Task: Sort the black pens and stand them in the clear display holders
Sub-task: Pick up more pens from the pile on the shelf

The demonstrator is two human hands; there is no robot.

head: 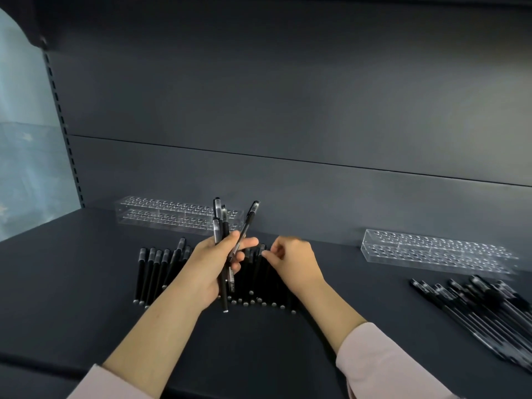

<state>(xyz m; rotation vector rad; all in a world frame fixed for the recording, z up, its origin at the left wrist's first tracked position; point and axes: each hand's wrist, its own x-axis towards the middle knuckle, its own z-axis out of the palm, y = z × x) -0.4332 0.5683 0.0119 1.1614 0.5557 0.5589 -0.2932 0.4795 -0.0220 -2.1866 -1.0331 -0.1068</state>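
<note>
The left hand (213, 263) grips a bunch of black pens (221, 226) upright above the row of pens (152, 272) lying on the shelf (72, 283). The right hand (293, 263), blurred, curls narrow fingers at a cap in that row; I cannot tell whether it pinches. One clear holder (178, 216) sits far left, another holder (431, 249) to the right.

The left hand (214, 263) and right hand (290, 260) cover the middle of the row of pens (155, 272) on the shelf (86, 283), so the count cannot be told. The right hand is blurred; whether it pinches a pen is unclear. Print on the held pens (218, 223) is too small to read. The pile of pens (489, 309) runs off the right edge.
</note>
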